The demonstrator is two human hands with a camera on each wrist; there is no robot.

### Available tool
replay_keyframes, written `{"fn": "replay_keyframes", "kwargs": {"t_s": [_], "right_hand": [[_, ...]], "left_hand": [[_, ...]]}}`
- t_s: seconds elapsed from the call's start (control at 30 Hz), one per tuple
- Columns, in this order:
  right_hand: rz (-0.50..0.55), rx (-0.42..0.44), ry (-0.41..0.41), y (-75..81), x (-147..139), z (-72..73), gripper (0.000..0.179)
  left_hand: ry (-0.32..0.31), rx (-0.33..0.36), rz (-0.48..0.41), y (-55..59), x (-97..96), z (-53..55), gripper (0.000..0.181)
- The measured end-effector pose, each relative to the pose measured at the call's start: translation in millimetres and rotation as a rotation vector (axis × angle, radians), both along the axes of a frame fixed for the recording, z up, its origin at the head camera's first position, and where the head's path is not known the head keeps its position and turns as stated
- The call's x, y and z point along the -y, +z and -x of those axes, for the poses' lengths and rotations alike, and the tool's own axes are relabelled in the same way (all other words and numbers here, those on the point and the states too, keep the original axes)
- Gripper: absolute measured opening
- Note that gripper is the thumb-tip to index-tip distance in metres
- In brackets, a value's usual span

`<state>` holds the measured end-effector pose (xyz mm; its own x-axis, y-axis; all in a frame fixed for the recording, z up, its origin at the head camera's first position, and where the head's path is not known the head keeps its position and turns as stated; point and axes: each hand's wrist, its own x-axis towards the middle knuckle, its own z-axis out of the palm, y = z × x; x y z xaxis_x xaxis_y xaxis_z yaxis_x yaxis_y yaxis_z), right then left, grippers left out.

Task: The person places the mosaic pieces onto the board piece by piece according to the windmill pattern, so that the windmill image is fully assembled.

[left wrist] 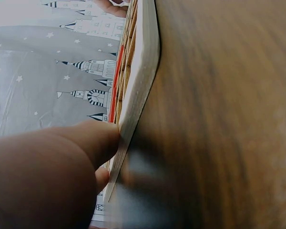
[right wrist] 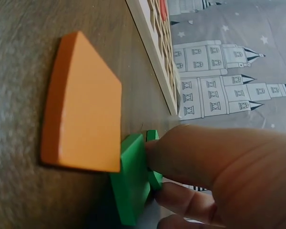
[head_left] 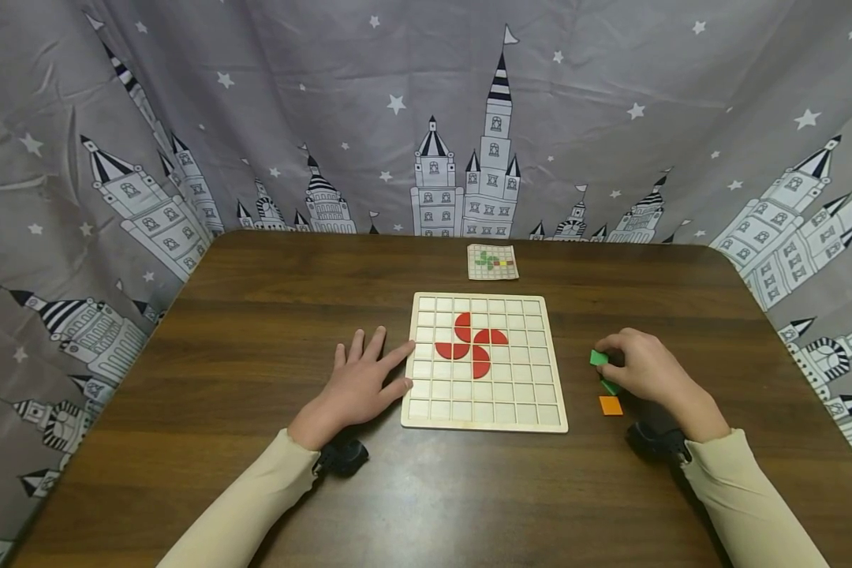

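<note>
A square wooden grid board lies flat on the table, with several red quarter-round tiles set in its cells like a pinwheel. My left hand rests at its left side, fingers spread, thumb and index fingertip touching the board's edge. To the right of the board, my right hand pinches a small green square tile between thumb and fingers. Another green tile lies just below that hand, partly covered by it in the head view. Nearest me in this group is an orange square tile.
A small paper card printed with a coloured grid pattern lies behind the board, near the far edge of the brown wooden table. A grey curtain with castles and stars hangs beyond. Each wrist wears a black device.
</note>
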<state>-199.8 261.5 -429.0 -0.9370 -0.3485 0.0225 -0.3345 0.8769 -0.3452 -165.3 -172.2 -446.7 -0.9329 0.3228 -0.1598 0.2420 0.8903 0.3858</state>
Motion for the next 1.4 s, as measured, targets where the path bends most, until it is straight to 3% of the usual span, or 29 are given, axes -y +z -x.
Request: {"fn": "replay_keyframes", "kwargs": {"t_s": [0.43,0.8,1.4], "right_hand": [[0.007,-0.066,0.009,-0.9,7.5,0.8,0.026],[0.051,-0.089,0.128,2.3,52.2,7.3,0.02],[0.041,-0.072,0.213,6.1,103.8,13.4,0.023]], "left_hand": [[-0.008,0.001,-0.012,-0.1,3.1,-1.8,0.062],[-0.005,-0.003,-0.007,-1.5,3.7,-2.4,0.062],[0.001,0.005,-0.001,0.9,-0.4,-1.0,0.062]]}}
